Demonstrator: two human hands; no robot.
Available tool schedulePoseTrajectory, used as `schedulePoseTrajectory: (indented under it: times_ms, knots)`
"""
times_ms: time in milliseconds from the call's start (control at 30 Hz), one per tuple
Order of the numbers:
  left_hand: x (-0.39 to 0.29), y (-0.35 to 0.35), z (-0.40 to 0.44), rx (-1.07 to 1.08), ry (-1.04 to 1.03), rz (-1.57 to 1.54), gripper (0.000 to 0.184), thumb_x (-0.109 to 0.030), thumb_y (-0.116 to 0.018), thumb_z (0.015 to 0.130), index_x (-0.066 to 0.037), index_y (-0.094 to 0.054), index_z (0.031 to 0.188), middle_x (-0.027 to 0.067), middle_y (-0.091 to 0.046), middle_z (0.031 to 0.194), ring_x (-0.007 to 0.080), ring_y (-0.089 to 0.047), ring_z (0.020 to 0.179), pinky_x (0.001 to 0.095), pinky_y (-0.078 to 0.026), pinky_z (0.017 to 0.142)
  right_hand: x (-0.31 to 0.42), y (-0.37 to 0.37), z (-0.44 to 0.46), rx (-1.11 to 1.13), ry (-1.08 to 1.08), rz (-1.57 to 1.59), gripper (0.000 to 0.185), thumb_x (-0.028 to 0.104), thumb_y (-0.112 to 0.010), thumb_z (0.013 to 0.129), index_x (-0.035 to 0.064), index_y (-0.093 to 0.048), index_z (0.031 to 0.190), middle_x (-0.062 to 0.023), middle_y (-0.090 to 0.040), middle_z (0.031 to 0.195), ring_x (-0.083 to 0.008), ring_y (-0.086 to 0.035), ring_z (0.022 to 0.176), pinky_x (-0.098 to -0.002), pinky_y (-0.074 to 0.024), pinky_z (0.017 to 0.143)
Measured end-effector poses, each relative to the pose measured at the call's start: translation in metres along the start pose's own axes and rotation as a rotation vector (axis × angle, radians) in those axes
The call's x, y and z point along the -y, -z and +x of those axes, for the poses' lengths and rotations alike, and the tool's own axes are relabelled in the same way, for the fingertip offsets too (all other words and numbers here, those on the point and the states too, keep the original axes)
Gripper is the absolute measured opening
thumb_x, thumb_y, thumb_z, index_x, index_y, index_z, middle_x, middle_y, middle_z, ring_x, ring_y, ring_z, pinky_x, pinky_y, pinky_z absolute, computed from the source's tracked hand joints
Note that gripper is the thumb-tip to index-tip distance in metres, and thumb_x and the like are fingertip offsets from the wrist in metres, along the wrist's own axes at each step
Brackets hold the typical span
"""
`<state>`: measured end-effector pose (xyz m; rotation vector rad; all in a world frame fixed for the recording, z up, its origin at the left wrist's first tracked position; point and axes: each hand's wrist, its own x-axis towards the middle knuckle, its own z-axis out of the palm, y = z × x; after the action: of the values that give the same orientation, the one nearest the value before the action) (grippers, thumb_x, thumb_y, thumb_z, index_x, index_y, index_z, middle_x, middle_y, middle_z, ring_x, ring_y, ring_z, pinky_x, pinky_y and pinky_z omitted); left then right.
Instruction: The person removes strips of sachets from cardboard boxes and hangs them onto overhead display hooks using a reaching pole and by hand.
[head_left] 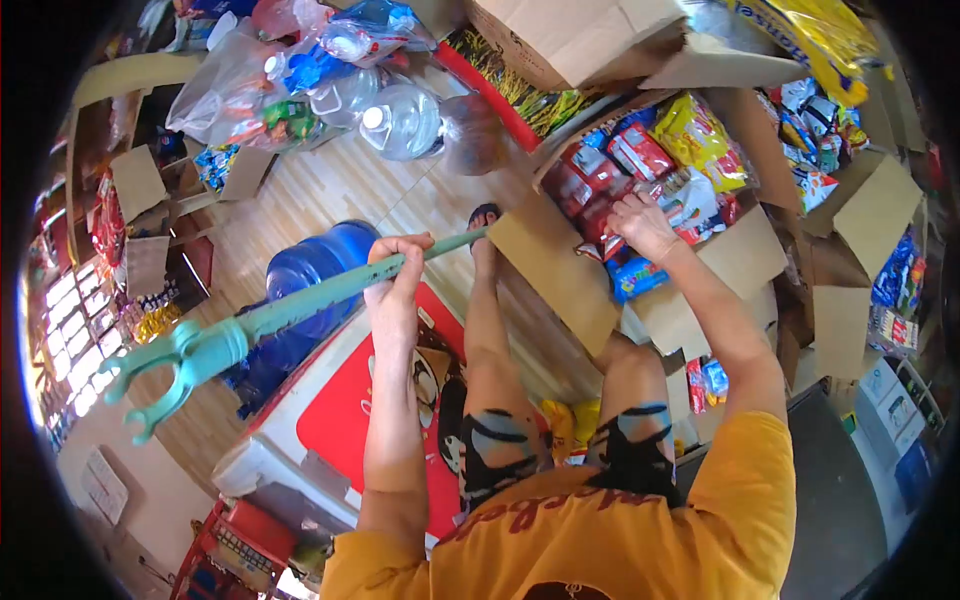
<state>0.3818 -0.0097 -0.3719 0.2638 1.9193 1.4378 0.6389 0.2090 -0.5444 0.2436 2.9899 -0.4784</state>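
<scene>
Orange shirt (610, 530) is being seen closest to the camera, with patterned shorts (505, 440) being worn just beyond it.

Left hand (396, 275): fingers are being kept wrapped around a pale green pole (320, 292), so the grasp is narrow and filled. Pole is being held aslant across the view. Its forked end is being pointed outward on the left side; its thin end is being brought near a flap of a cardboard box (555, 270), though whether the two are touching cannot be told. Worn dark patches are being shown along the pole's paint.

Right hand (640, 222): being held over the packed inside of the same box, fingers bent, among red packets (585, 180). Whether a packet is being gripped or only touched cannot be told. A yellow packet (690, 140) is being held in the box's far right corner, a blue packet (635, 278) near the wrist, on the body's side.

Surroundings: a blue jug (310, 258) is being crossed by the pole in view, partly hidden. A red panel (345, 420) is being partly covered by the left forearm. Clear bottles (405, 120) are being kept on the wooden-look floor (400, 195), beside a bulging plastic bag (225, 95).
</scene>
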Motion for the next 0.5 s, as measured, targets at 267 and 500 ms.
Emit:
schedulePoseTrajectory:
  times_ms: [267,500]
  knots:
    - [-0.072,0.016,-0.064,-0.024,-0.094,-0.091,0.012,-0.015,-0.058,0.085,-0.004,-0.054,0.085,0.0065,-0.059,0.087,0.0171,-0.054,0.089,0.0321,-0.037,0.087,0.025,0.206,0.011,-0.397,-0.035,-0.031,0.006,0.004,-0.056,0.063,0.0068,-0.052,0.066,-0.0079,-0.05,0.068,-0.0261,-0.055,0.072,-0.038,-0.0437,0.061]
    - [-0.146,0.025,-0.101,0.175,-0.218,-0.009,0.012,-0.014,-0.061,0.08,-0.003,-0.057,0.084,0.0086,-0.052,0.107,0.0152,-0.051,0.091,0.0285,-0.04,0.079,0.089,0.358,-0.001,-0.446,0.075,-0.038,0.009,0.0,-0.055,0.063,0.0057,-0.052,0.07,-0.0074,-0.054,0.072,-0.0273,-0.057,0.074,-0.0389,-0.0453,0.063]
